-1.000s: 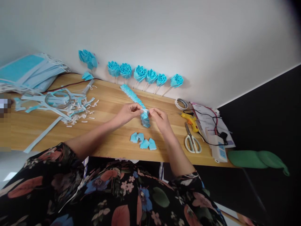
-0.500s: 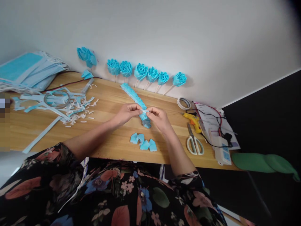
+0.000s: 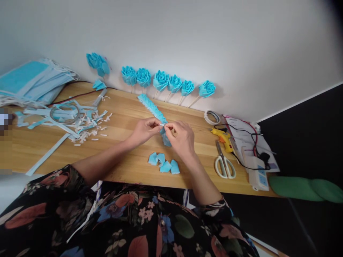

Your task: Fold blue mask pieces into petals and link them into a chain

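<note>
Over the middle of the wooden table [image 3: 40, 146], my left hand [image 3: 144, 130] and my right hand [image 3: 182, 137] meet, both pinched on a small folded blue fabric piece [image 3: 165, 140] with a white strip at its top. My right hand covers most of that piece. A long pleated blue strip [image 3: 151, 106] lies just behind my hands, running toward the wall. Several folded blue petals [image 3: 164, 163] lie on the table in front of my hands.
Several blue fabric roses [image 3: 160, 80] on sticks lean on the wall. A stack of face masks [image 3: 29, 80] and cut scraps [image 3: 77, 123] lie left. On the right are a tape roll [image 3: 211, 116], yellow glue gun [image 3: 222, 137], scissors [image 3: 224, 164] and power strip [image 3: 258, 173].
My right hand has closed in over the blue piece and now hides more of it. My left hand has stayed in place. The view has shifted slightly.
</note>
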`<move>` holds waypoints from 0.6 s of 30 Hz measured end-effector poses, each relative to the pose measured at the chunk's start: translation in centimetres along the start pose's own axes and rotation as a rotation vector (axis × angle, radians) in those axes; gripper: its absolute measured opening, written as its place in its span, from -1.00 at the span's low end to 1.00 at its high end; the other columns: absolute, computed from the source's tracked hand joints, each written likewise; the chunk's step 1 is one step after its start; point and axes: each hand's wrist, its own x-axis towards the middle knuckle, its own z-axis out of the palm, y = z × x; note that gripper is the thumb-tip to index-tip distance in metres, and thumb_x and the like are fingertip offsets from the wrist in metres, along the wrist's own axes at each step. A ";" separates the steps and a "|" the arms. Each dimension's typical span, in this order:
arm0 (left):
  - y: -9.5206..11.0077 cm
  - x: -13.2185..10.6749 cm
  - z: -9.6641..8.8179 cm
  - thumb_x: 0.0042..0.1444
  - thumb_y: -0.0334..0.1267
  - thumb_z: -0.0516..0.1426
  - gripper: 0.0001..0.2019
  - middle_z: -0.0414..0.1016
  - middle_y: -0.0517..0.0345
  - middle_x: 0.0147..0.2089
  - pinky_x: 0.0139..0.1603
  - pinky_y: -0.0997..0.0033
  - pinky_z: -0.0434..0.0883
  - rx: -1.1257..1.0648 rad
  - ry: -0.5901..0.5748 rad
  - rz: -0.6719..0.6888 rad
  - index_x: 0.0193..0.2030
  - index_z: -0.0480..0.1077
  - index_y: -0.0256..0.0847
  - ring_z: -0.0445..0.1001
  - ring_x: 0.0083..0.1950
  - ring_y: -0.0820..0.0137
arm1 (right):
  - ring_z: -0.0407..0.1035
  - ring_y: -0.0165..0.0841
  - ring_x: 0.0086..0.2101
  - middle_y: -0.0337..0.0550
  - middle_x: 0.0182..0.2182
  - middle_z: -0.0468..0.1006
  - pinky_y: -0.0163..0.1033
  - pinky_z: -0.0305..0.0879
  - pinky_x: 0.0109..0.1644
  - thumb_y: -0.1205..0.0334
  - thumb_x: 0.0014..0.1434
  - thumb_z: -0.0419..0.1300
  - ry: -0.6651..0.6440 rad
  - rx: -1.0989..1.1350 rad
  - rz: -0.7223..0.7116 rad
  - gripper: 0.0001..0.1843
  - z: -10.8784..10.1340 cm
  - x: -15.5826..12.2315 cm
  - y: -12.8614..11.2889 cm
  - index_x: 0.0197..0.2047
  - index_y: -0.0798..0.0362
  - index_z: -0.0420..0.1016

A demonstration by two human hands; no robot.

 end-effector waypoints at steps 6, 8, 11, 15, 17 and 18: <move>-0.4 0.0 -0.1 0.10 -0.03 0.24 -0.73 0.64 0.08 -0.24 -0.08 0.35 0.46 -0.014 -0.036 0.048 -0.29 0.56 -0.22 0.54 -0.20 0.35 | 0.44 -0.27 -0.29 -0.20 -0.33 0.65 -0.12 0.17 -0.12 0.19 0.29 0.16 0.017 -0.024 0.002 -0.83 0.1 0.0 0.6 -0.30 -0.06 0.56; -0.6 0.0 -0.1 0.11 -0.03 0.24 -0.73 0.65 0.07 -0.21 -0.04 0.34 0.46 -0.008 -0.038 0.053 -0.28 0.57 -0.21 0.56 -0.17 0.33 | 0.46 -0.26 -0.27 -0.18 -0.34 0.65 -0.12 0.17 -0.12 0.20 0.30 0.16 0.022 -0.059 -0.009 -0.82 -0.1 -0.1 0.5 -0.31 -0.06 0.57; -0.5 0.0 0.0 0.12 -0.07 0.24 -0.76 0.66 0.06 -0.22 -0.06 0.34 0.46 0.033 -0.012 0.078 -0.29 0.58 -0.21 0.57 -0.18 0.33 | 0.46 -0.24 -0.24 -0.17 -0.33 0.65 -0.12 0.17 -0.11 0.18 0.31 0.15 0.028 -0.086 -0.023 -0.81 -0.2 -0.2 0.3 -0.29 -0.06 0.58; -0.3 -0.1 0.1 0.12 -0.15 0.22 -0.82 0.66 0.06 -0.25 -0.11 0.36 0.46 0.100 0.013 0.141 -0.33 0.58 -0.20 0.57 -0.21 0.34 | 0.46 -0.26 -0.27 -0.18 -0.33 0.65 -0.11 0.19 -0.09 0.16 0.29 0.18 0.030 -0.042 -0.008 -0.83 -0.1 -0.1 0.3 -0.30 -0.05 0.58; -0.1 -0.1 0.1 0.12 -0.17 0.21 -0.84 0.65 0.07 -0.25 -0.12 0.36 0.46 0.134 0.017 0.180 -0.34 0.58 -0.19 0.57 -0.23 0.34 | 0.45 -0.29 -0.31 -0.19 -0.34 0.65 -0.12 0.21 -0.10 0.17 0.27 0.20 0.017 0.003 0.019 -0.84 -0.1 -0.1 0.4 -0.32 -0.05 0.58; -0.1 -0.1 0.1 0.12 -0.18 0.20 -0.84 0.65 0.07 -0.26 -0.12 0.36 0.46 0.149 0.016 0.194 -0.34 0.58 -0.18 0.57 -0.23 0.34 | 0.45 -0.30 -0.33 -0.19 -0.35 0.65 -0.13 0.23 -0.12 0.17 0.26 0.21 0.009 0.033 0.039 -0.84 -0.1 0.0 0.5 -0.33 -0.04 0.58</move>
